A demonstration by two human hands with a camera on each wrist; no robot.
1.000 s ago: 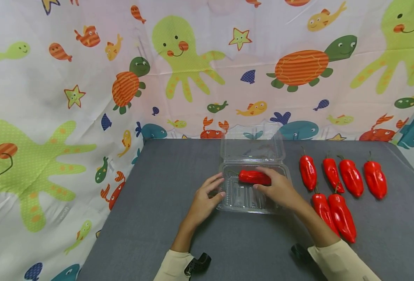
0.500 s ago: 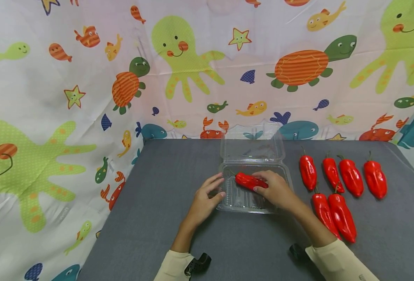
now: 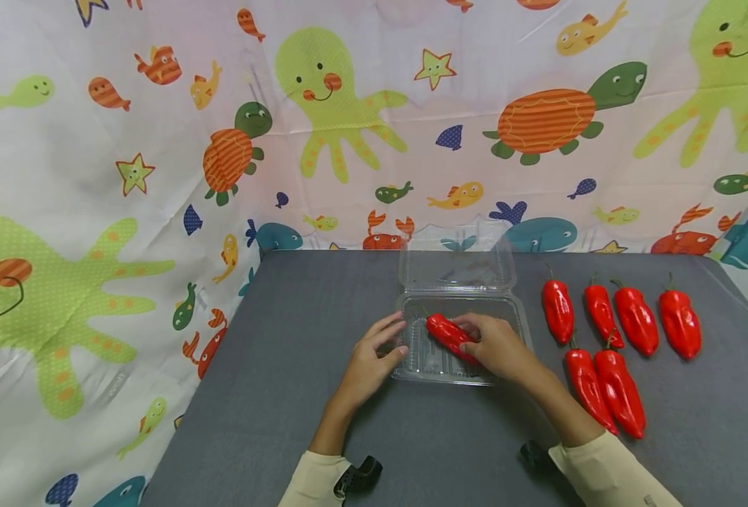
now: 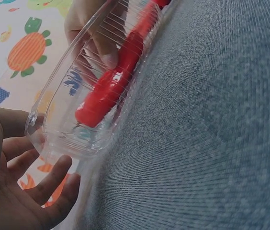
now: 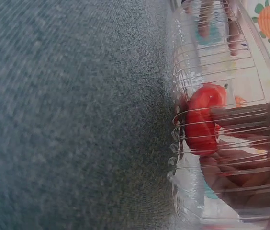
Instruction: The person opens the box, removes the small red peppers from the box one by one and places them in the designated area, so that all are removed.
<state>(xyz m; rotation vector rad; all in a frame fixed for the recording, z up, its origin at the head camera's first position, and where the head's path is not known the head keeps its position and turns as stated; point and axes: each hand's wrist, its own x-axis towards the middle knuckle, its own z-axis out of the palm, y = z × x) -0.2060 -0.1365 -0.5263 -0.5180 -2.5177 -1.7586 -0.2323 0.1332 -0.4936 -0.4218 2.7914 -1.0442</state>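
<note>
In the head view a glossy red pepper (image 3: pixel 448 334) lies slantwise inside a clear plastic clamshell box (image 3: pixel 418 366), its stem toward the back left. My right hand (image 3: pixel 499 345) reaches in over the box's right side and holds the pepper by its near end, thumb and fingers on either side. Through the ribbed wall, the right wrist view shows the same pepper (image 5: pixel 204 120) with fingers against it. My left hand (image 3: pixel 369 359) rests at the box's left edge with loosely bent fingers. In the left wrist view its fingers (image 4: pixel 53 184) are spread beside the box's corner.
Several more red peppers (image 3: pixel 634 320) lie on the grey cloth (image 3: pixel 310 303) to the right of the box, two of them closer to my right forearm. The box's clear lid (image 3: pixel 456 271) stands raised at the back, near the patterned curtain (image 3: pixel 374 141).
My right hand has turned the pepper inside the box from nearly crosswise to slanted, its near end swinging toward me. The left hand has stayed where it was.
</note>
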